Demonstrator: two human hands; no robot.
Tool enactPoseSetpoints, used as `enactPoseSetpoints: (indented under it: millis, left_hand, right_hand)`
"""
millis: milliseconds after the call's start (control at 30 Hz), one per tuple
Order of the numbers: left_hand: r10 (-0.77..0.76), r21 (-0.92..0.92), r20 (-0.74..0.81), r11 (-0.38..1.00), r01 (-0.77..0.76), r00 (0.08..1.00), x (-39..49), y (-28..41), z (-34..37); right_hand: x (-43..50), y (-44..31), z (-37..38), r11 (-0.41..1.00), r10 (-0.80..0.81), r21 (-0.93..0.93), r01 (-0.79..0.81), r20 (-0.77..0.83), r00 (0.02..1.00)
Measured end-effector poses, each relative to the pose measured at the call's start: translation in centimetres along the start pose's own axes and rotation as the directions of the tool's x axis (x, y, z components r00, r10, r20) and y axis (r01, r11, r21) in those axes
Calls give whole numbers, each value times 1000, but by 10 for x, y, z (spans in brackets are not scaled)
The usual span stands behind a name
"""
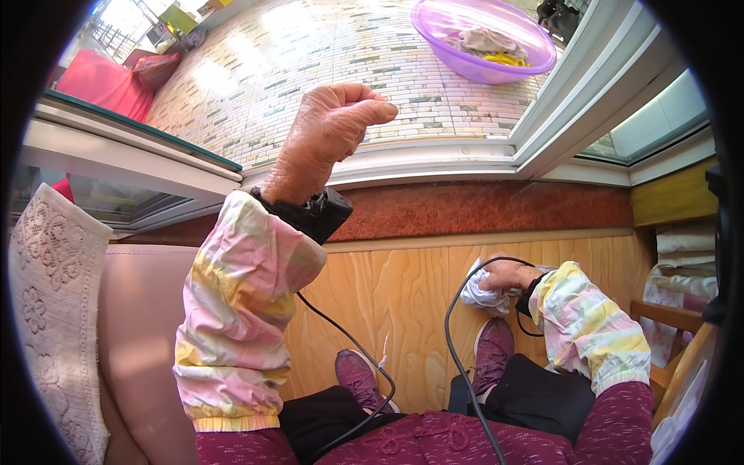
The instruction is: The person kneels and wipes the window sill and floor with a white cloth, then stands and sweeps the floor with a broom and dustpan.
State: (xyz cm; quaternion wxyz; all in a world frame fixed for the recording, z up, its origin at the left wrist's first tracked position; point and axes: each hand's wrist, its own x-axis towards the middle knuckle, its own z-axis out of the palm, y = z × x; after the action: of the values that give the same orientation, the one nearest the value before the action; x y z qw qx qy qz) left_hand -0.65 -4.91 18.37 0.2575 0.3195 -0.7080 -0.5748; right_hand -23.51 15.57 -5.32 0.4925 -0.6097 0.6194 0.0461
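Observation:
My left hand [340, 119] is raised in front of me, level in the picture with the white sliding-door track [430, 156]. Its fingers are curled into a loose fist with the thumb against them, and no object shows in it. Low on the right, my right hand [504, 274] grips a crumpled white cloth [485, 295] over the wood-patterned floor [407, 290]. Part of the cloth is hidden under the fingers. A black cable [450, 317] loops in front of this hand. Each wrist wears a black band; a black box-shaped device [332, 212] sits on the left one.
Beyond the door frame, a purple plastic basin [482, 72] holds cloths on the tiled floor [302, 75]. A reddish stone sill [494, 209] lies this side of the track. Pink upholstered furniture [148, 325] stands left, a wooden chair [668, 314] right. My shoes [494, 349] are below.

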Motion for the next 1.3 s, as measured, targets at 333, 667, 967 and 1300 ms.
enactPoseSetpoints:
  millis: [333, 667, 967, 1300]
  left_hand:
    - [26, 144, -11, 989, -24, 1000, -3, -24, 3]
    - [-52, 122, -153, 990, 72, 987, 4, -82, -25]
    - [-265, -23, -238, 963, 268, 934, 12, -158, -46]
    - [-281, -394, -350, 910, 132, 894, 5, -177, -10]
  right_hand:
    - [4, -9, -3, 999, 39, -8, -39, -12, 999]
    - [13, -22, 5, 976, -152, 93, 198, -357, 922]
    - [22, -16, 32, 857, -487, -371, 357, -359, 797]
    - [13, -22, 24, 904, -356, -367, 220, -358, 863]
